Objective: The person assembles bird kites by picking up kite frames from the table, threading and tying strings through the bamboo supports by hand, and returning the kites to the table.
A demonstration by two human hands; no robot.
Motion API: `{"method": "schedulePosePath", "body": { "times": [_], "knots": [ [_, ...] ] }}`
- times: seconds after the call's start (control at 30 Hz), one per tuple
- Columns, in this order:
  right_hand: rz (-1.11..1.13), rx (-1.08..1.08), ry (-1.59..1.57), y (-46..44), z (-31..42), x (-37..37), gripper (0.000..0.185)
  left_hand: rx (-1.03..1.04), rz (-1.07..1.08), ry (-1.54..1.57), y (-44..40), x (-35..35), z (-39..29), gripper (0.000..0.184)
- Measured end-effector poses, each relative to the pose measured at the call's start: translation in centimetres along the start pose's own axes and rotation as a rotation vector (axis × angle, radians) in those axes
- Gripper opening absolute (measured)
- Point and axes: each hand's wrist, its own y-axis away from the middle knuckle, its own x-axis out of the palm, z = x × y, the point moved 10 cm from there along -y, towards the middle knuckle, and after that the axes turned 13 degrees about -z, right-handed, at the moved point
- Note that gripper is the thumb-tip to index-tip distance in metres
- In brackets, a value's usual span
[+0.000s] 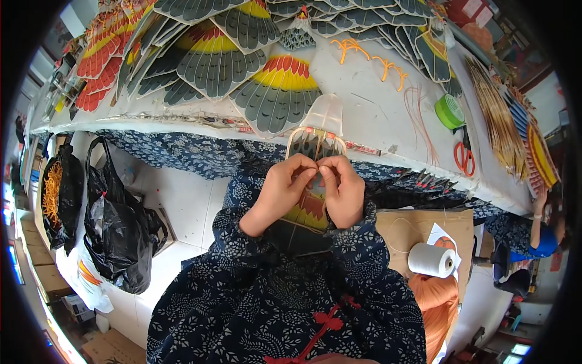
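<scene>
Both of my hands meet over a painted, framed piece (307, 209) at the table's front edge. Thumb and forefinger of my left hand (285, 188) are pinched together, and so are those of my right hand (342, 188). The fingertips nearly touch; what they hold is too small to make out. Below and between the hands the piece shows yellow, red and dark green, with a pale curved frame at its top. A translucent white piece (325, 115) lies just beyond it on the table.
Painted fan-shaped pieces (279, 91) cover the table's far side. Orange bent strips (388, 71), green tape (449, 111) and red-handled scissors (464, 159) lie to the right. A white thread spool (431, 259) stands on cardboard. Black bags (118, 236) are at left; another person (536, 236) is at far right.
</scene>
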Motion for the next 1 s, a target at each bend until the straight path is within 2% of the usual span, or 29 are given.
{"method": "schedulePosePath", "body": {
  "times": [0.13, 0.27, 0.37, 0.57, 0.67, 0.8, 0.93, 1.0],
  "knots": [
    [0.03, 0.101, 0.06, -0.2, -1.0, 0.1, 0.008, 0.108, -0.037, -0.052, 0.2, 0.0, -0.6, 0.01],
    [-0.094, 0.254, -0.125, -0.1, -1.9, -0.3, 0.008, 0.098, -0.041, -0.035, 0.1, -0.2, -0.4, 0.01],
    [-0.087, -0.064, 0.075, 0.2, 0.2, -0.4, 0.009, 0.1, -0.032, -0.068, 0.0, -0.3, 0.0, 0.008],
    [-0.099, -0.135, 0.094, 0.3, 0.8, -0.6, 0.011, 0.173, -0.087, -0.156, 0.0, -0.4, -0.4, 0.01],
    [-0.086, -0.125, 0.112, 0.3, 0.7, -0.6, 0.011, 0.345, -0.153, -0.264, 0.4, -0.6, -2.3, 0.011],
    [-0.066, -0.137, 0.196, 0.3, 0.7, -0.5, 0.008, 0.477, -0.157, -0.395, 0.8, -0.4, -3.3, 0.012],
    [-0.072, 0.015, 0.083, 0.4, -0.7, -0.7, 0.007, 0.421, -0.18, -0.302, 0.5, -0.8, -2.5, 0.012],
    [0.001, 0.154, -0.076, 0.5, -2.1, -0.1, 0.008, 0.412, -0.178, -0.29, 0.4, -0.7, -2.5, 0.012]
  ]
}}
